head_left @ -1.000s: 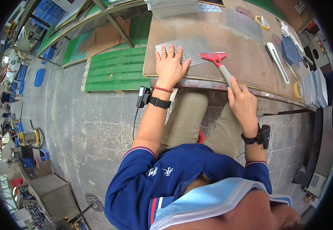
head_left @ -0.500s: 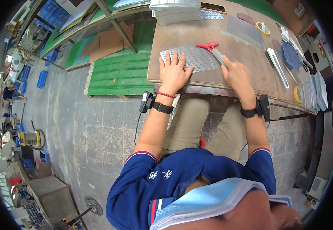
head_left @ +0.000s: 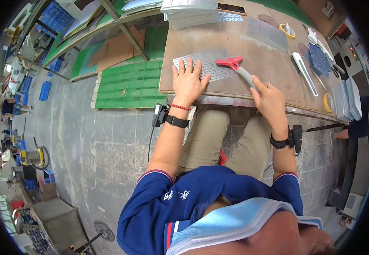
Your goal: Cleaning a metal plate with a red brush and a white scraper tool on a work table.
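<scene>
My left hand (head_left: 188, 83) lies flat with fingers spread on a thin, silvery sheet (head_left: 220, 70) marked with rows of slots. This sheet rests near the front left part of the brown workbench (head_left: 176, 38). In my right hand (head_left: 270, 101) is the grey handle of a scraper (head_left: 245, 74), with the index finger laid along it. The scraper's wide red head is over the right part of the sheet; whether its edge touches cannot be told.
A stack of similar sheets (head_left: 191, 15) stands at the bench's far left, beside a phone (head_left: 231, 9). Clear plates (head_left: 267, 34), tape rolls (head_left: 328, 102), a white-handled tool (head_left: 305, 74) and blue mesh pieces (head_left: 319, 59) lie rightward. Another person's arm (head_left: 342, 134) shows at right.
The scraper and my right hand have come nearer to me, and its fingers have loosened and straightened. My left hand stays on the sheet. Another person's arm has appeared at right.
</scene>
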Motion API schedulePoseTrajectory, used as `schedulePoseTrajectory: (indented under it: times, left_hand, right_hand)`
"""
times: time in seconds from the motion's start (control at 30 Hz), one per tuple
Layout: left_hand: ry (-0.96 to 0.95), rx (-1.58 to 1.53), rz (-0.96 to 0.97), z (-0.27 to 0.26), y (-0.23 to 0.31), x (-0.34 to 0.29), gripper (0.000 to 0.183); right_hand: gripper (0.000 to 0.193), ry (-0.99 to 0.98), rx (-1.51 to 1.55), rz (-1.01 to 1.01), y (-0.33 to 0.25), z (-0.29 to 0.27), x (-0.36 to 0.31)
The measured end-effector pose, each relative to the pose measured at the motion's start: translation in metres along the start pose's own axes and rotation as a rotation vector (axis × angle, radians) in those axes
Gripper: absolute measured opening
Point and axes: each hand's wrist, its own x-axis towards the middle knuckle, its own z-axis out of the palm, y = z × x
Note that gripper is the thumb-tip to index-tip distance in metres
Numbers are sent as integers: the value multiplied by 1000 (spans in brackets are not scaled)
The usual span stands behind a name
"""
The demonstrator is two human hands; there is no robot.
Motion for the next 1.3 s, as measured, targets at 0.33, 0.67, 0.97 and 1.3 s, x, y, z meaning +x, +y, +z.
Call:
schedulePoseTrajectory:
  times: [0.33,0.67,0.97,1.3]
  left_hand:
    - [-332,-210,227,-17,-46,17,49]
    - [-215,-102,178,-5,-40,16,48]
    - [-186,-118,184,-6,-38,15,49]
    - [-186,-119,179,-6,-40,15,48]
  right_hand:
    - [43,20,275,-17,70,-38,-67]
    - [41,-74,275,-129,53,-42,-58]
    - [38,-112,236,-187,52,-40,-37]
    - [35,-143,238,-205,52,-29,-7]
